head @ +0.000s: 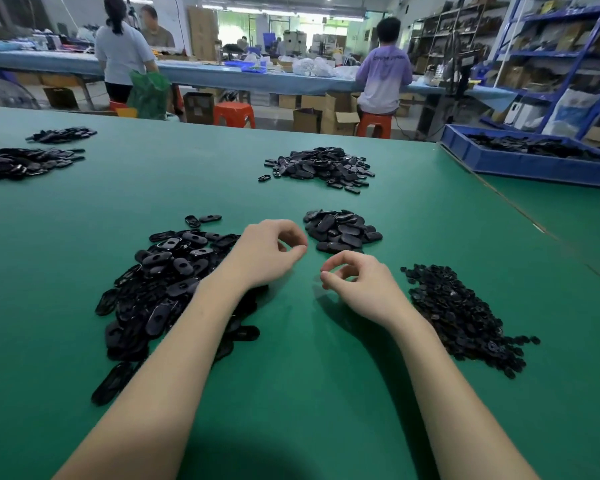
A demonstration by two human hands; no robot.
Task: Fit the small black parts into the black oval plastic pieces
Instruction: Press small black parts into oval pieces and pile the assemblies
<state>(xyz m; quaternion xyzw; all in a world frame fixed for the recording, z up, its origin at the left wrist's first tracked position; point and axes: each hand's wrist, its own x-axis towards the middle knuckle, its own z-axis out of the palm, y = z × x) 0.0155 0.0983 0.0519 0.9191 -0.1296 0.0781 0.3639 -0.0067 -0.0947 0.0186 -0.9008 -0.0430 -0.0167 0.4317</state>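
Note:
A big heap of black oval plastic pieces (168,285), each with a hole, lies on the green table under my left forearm. At the right is a heap of small black parts (461,313). A smaller pile of oval pieces (342,232) sits just beyond both hands. My left hand (267,254) hovers between the big heap and that pile, fingers curled, thumb meeting the forefinger, with nothing visible in it. My right hand (359,284) hovers beside the small parts in the same curled pose, and I see nothing in it either.
Another pile of black pieces (321,166) lies farther back, and two more piles (25,162) sit at the far left. A blue bin (534,162) of black parts stands at the back right. People work at a bench beyond the table's far edge.

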